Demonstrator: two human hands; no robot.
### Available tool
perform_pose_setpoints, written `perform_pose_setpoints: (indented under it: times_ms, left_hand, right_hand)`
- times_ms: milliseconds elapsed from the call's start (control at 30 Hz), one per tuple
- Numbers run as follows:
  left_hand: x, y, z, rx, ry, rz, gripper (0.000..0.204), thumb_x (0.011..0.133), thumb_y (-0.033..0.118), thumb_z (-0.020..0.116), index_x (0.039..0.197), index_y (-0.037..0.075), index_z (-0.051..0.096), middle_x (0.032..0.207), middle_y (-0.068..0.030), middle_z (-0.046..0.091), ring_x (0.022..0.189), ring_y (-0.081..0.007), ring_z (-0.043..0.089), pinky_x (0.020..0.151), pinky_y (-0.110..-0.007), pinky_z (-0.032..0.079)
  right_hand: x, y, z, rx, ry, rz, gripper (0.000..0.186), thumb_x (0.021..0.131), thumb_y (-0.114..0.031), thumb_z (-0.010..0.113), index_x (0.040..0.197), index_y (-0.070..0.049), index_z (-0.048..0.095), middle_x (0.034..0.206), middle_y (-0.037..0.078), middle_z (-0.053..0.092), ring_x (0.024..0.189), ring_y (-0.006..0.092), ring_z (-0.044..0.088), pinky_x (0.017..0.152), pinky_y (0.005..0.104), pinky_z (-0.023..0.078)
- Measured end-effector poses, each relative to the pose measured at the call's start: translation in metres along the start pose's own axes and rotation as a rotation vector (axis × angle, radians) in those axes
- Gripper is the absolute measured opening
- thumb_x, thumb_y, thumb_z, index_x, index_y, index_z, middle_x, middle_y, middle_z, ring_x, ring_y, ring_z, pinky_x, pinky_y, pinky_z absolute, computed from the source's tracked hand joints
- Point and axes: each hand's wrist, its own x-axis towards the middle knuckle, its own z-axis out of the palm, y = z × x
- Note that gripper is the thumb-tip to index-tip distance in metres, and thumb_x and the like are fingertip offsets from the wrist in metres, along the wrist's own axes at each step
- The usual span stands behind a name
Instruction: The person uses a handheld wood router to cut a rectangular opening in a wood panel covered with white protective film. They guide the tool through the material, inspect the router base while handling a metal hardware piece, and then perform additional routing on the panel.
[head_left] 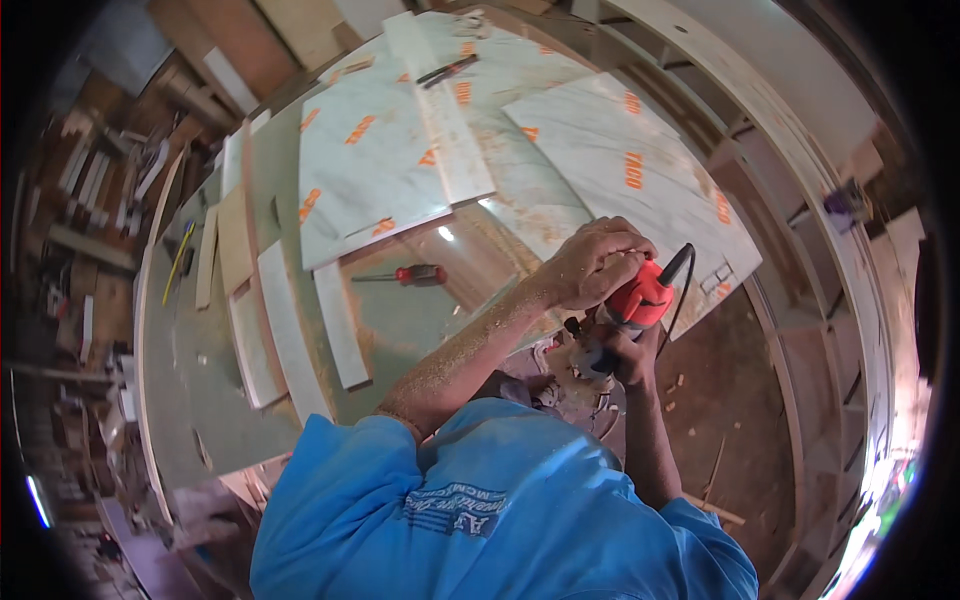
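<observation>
A red and black trim router (640, 298) with a black cord is at the edge of a marble-patterned board (640, 150). My left hand (600, 262) lies over the top of its red housing, fingers curled against it. Lower down, my right hand (636, 356) wraps around the router's dark body, partly hidden behind the tool. Its base and bit cannot be made out clearly. Sawdust coats my left forearm and lies scattered on the board.
Another marble-patterned panel (375, 160) carries a long pale strip (445, 130) with black pliers-like tool (447, 71) on it. A red-handled screwdriver (420, 275) lies on the green-grey tabletop (385, 315). Several wood strips (290, 325) lie at left. A shelf-like wooden frame (775, 200) stands at right.
</observation>
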Motion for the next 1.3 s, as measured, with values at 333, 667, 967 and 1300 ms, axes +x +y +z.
perform_pose_setpoints:
  times_ms: [333,667,967,1300]
  left_hand:
    - [-0.145,-0.072,-0.124,0.513,0.732,-0.634,0.039,0.092,0.044,0.071,0.102,0.007,0.075,0.108,-0.0170,0.072,0.103,-0.0326,0.071,0.089,-0.044,0.055]
    - [-0.301,-0.147,-0.203,0.009,0.778,-1.468,0.065,0.090,0.060,0.073,0.068,-0.001,0.066,0.055,-0.0130,0.064,0.043,-0.0213,0.064,0.039,-0.033,0.045]
    - [-0.274,-0.179,-0.183,-0.379,1.054,-1.304,0.041,0.090,0.032,0.071,0.069,-0.002,0.064,0.059,-0.0120,0.064,0.046,-0.0191,0.064,0.038,-0.032,0.048]
    - [-0.323,-0.288,-0.197,-0.569,1.042,-1.243,0.022,0.090,0.026,0.065,0.087,0.005,0.071,0.070,-0.0084,0.069,0.050,-0.0170,0.061,0.038,-0.029,0.045]
  right_hand:
    - [0.083,0.095,0.135,0.112,0.196,0.395,0.027,0.080,-0.023,0.079,0.096,-0.003,0.068,0.081,0.007,0.068,0.066,0.0178,0.064,0.060,0.0328,0.051]
    - [0.157,0.185,0.160,-0.174,0.379,0.642,0.040,0.079,-0.022,0.086,0.105,0.000,0.064,0.084,0.009,0.068,0.069,0.0212,0.069,0.062,0.0388,0.058]
    - [0.175,0.246,0.130,-0.349,0.293,0.564,0.063,0.073,-0.044,0.087,0.114,0.001,0.069,0.103,0.014,0.072,0.083,0.0228,0.071,0.073,0.0392,0.058]
    - [0.137,0.106,0.133,-1.269,-0.126,0.503,0.059,0.087,-0.058,0.071,0.092,0.001,0.075,0.082,0.015,0.075,0.071,0.0271,0.074,0.067,0.0400,0.059]
